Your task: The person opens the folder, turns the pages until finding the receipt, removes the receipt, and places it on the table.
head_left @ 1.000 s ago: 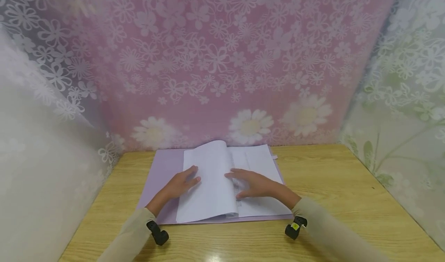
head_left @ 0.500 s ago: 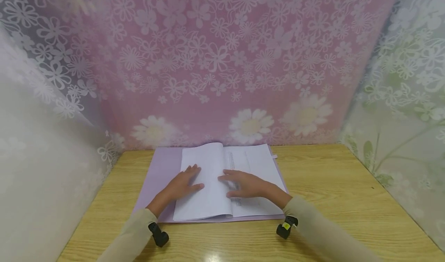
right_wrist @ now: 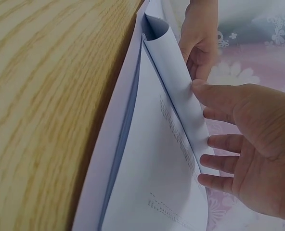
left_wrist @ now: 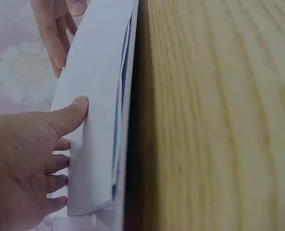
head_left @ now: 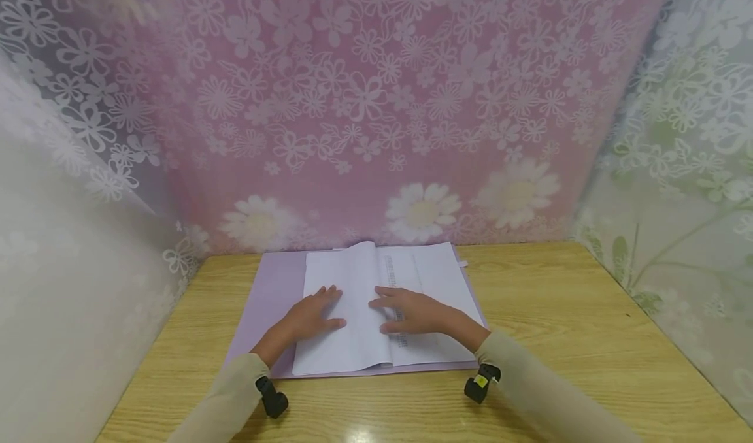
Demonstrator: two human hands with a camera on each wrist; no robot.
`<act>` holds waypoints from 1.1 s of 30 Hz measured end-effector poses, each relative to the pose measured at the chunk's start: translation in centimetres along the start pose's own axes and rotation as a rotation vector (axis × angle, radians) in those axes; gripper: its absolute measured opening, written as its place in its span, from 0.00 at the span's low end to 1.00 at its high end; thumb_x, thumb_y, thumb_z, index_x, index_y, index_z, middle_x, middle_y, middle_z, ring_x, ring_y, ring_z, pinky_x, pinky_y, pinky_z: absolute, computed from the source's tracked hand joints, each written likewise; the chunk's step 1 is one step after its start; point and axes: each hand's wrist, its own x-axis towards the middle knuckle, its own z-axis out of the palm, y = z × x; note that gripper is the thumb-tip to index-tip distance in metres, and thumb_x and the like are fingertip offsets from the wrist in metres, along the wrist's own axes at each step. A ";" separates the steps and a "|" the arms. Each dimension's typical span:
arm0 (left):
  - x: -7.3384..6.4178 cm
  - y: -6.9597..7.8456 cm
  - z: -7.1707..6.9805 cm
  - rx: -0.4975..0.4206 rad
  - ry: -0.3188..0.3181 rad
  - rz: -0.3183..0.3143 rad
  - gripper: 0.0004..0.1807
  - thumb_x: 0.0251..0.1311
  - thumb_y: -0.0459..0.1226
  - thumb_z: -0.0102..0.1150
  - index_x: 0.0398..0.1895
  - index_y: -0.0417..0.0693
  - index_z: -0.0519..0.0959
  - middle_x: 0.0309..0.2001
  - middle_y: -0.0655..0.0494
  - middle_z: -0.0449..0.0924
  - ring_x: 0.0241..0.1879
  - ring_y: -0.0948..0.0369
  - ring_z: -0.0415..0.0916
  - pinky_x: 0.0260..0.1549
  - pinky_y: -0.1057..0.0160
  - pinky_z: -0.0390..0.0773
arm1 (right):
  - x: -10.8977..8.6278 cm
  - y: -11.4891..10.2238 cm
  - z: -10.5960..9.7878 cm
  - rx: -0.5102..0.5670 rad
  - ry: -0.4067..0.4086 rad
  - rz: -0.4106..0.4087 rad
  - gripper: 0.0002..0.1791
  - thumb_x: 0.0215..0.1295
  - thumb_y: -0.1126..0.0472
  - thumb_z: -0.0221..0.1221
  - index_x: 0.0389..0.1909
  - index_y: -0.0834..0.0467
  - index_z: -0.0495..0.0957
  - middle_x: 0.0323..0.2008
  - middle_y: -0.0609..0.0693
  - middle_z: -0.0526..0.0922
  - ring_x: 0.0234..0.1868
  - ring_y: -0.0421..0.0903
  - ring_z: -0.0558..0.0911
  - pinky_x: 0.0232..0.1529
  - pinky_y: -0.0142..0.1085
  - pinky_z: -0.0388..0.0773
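Note:
An open purple folder lies on the wooden table with white paper sheets inside. The turned-over sheets cover its left part and curve up near the middle. On the right lies a printed page with small columns of text. My left hand rests spread on the turned sheets, its thumb pointing inward. My right hand has its fingertips at the curved fold of the sheets, fingers extended. In the right wrist view the fold forms a rounded loop beside the thumb.
The wooden table extends on both sides of the folder. A pink floral cloth hangs behind it, with pale floral cloths at left and right. A small white tab sticks out at the folder's right edge.
My right hand has moved left, along with the curved fold, which now sits lower and further left. The left hand has shifted slightly right, still on the sheets.

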 end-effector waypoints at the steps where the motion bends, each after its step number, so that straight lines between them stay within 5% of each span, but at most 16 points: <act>1: 0.0 0.0 0.0 0.004 -0.001 0.000 0.40 0.67 0.53 0.63 0.77 0.46 0.65 0.79 0.45 0.58 0.80 0.44 0.53 0.74 0.38 0.60 | 0.0 0.0 -0.1 -0.005 0.001 -0.009 0.30 0.70 0.46 0.63 0.71 0.49 0.74 0.78 0.55 0.63 0.78 0.56 0.64 0.74 0.54 0.66; 6: 0.0 0.1 -0.1 -0.001 -0.002 0.000 0.40 0.67 0.53 0.63 0.77 0.45 0.65 0.79 0.44 0.58 0.79 0.43 0.53 0.73 0.37 0.60 | 0.1 0.2 -1.0 -0.006 0.014 -0.052 0.30 0.71 0.49 0.63 0.70 0.54 0.73 0.75 0.59 0.67 0.76 0.59 0.67 0.73 0.55 0.67; 11: 0.0 0.3 -0.2 0.020 -0.007 -0.013 0.40 0.66 0.54 0.63 0.77 0.47 0.66 0.79 0.45 0.58 0.79 0.44 0.54 0.73 0.38 0.61 | 0.0 1.4 -2.3 0.054 0.051 0.012 0.31 0.72 0.50 0.62 0.72 0.54 0.71 0.75 0.57 0.67 0.77 0.58 0.66 0.74 0.55 0.65; 22: -0.2 0.9 -0.7 0.038 -0.014 -0.015 0.40 0.65 0.53 0.65 0.76 0.46 0.67 0.78 0.43 0.60 0.78 0.42 0.57 0.72 0.39 0.64 | -0.8 9.6 -4.9 0.131 0.265 0.215 0.36 0.72 0.53 0.61 0.75 0.64 0.63 0.74 0.65 0.67 0.76 0.66 0.64 0.73 0.61 0.63; 33: -0.2 0.9 -0.7 0.048 -0.002 -0.006 0.40 0.65 0.53 0.65 0.75 0.46 0.67 0.77 0.43 0.61 0.77 0.42 0.59 0.71 0.39 0.65 | -2.2 14.9 -5.2 0.232 0.302 0.376 0.45 0.72 0.54 0.62 0.78 0.69 0.51 0.78 0.70 0.54 0.77 0.70 0.56 0.76 0.63 0.55</act>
